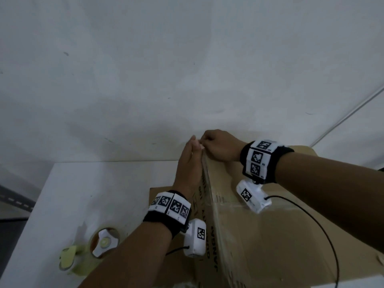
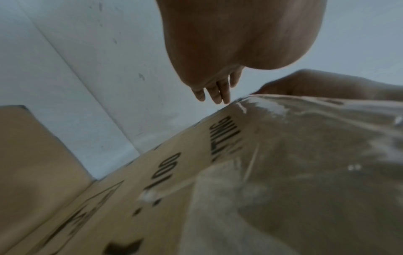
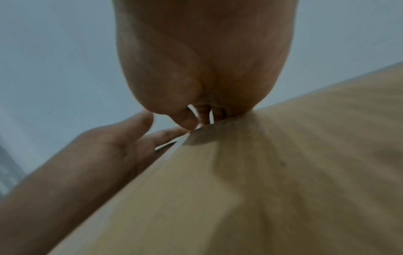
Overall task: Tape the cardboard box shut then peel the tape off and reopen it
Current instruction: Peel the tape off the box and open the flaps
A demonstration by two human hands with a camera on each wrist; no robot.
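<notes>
The brown cardboard box stands at the lower right of the head view, printed in black on its left side. Clear tape runs along the top seam up to the far edge; it looks glossy in the left wrist view. My right hand has curled fingers and pinches the tape end at the far top edge, thumb against fingertips. My left hand lies flat with straight fingers against the box's left side by that corner, touching the right hand.
A yellow-green tape dispenser with a roll lies on the white table at the lower left. A white wall rises just behind the box. A black cable loops over the box top. A cardboard flap sticks out left.
</notes>
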